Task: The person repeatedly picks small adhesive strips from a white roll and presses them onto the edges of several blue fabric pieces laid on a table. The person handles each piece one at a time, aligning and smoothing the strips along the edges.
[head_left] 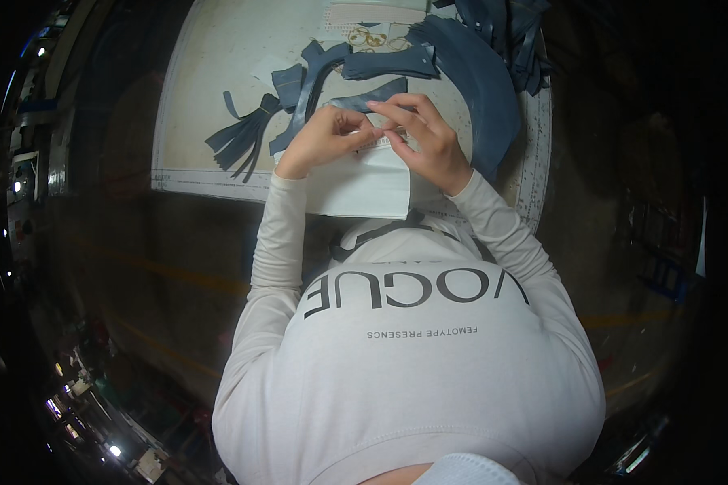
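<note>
A strip bundle (248, 131) lies on the table (188, 113), left of the sheet (360, 186).

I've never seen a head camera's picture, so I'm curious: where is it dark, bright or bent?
In the head view, the table, left hand and right hand are lit; the rim goes nearly black, with small glaring lights at left; the table's right edge bows, fisheye-fashion.

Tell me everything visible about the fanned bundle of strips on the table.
The bundle of strips is dark blue-grey and looks leathery. A yellowish band seems to gather its upper end; from there it fans mostly toward the lower left. It lies flat on the pale table, left of the left hand, which doesn't touch it.
</note>
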Demonstrator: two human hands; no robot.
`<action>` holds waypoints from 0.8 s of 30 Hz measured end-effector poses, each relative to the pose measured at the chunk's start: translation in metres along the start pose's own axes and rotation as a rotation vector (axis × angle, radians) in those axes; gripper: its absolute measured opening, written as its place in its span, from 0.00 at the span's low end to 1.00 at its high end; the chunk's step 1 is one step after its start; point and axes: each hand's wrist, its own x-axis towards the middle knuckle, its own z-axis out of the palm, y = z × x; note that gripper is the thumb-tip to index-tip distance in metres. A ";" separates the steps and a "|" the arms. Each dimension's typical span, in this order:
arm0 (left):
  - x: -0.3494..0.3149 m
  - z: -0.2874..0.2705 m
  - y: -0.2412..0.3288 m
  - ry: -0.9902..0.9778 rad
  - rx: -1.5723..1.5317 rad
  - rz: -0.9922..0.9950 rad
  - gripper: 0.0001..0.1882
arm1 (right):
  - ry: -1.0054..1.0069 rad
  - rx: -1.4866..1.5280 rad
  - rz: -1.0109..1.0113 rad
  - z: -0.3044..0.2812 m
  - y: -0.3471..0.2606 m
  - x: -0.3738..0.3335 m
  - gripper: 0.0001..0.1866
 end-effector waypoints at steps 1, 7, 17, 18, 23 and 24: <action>0.000 0.000 0.000 -0.018 -0.038 0.003 0.13 | 0.026 0.078 0.090 0.001 0.000 0.000 0.30; -0.006 -0.001 -0.002 -0.096 -0.146 0.002 0.09 | 0.068 0.339 0.248 0.000 0.002 0.004 0.33; -0.001 0.004 -0.005 -0.026 -0.056 0.004 0.11 | -0.134 0.044 -0.121 0.001 0.003 0.008 0.39; -0.001 0.004 -0.005 -0.021 -0.057 0.008 0.11 | -0.134 0.042 -0.128 0.001 0.002 0.009 0.39; 0.006 0.002 -0.012 -0.123 -0.095 -0.016 0.10 | -0.008 0.594 0.390 0.002 0.009 0.005 0.37; 0.008 0.004 -0.016 -0.115 -0.100 -0.018 0.10 | 0.020 0.728 0.491 0.003 0.015 0.004 0.37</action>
